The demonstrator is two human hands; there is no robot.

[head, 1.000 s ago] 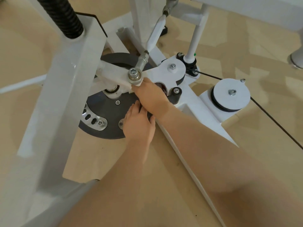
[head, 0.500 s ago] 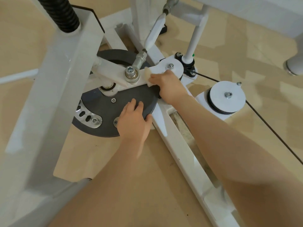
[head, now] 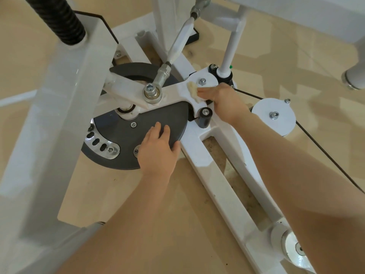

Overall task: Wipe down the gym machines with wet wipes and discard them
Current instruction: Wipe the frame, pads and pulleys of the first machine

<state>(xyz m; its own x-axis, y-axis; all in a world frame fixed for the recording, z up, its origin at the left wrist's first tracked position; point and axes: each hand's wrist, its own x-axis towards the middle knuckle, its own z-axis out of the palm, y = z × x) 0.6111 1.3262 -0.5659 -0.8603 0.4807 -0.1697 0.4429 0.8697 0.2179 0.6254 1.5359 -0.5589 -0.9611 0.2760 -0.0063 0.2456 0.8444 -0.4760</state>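
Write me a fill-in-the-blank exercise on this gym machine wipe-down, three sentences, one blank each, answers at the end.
1. The right hand presses a crumpled ____ against the white cam plate.
2. The left hand rests flat on the dark grey ____.
3. A thin black ____ runs from the white pulley towards the lower right.

Answers: wipe; disc; cable

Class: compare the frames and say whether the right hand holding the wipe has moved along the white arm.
Yes. The right hand slid the wipe away from the big bolt joint, toward the small bolt at the arm's rounded end.
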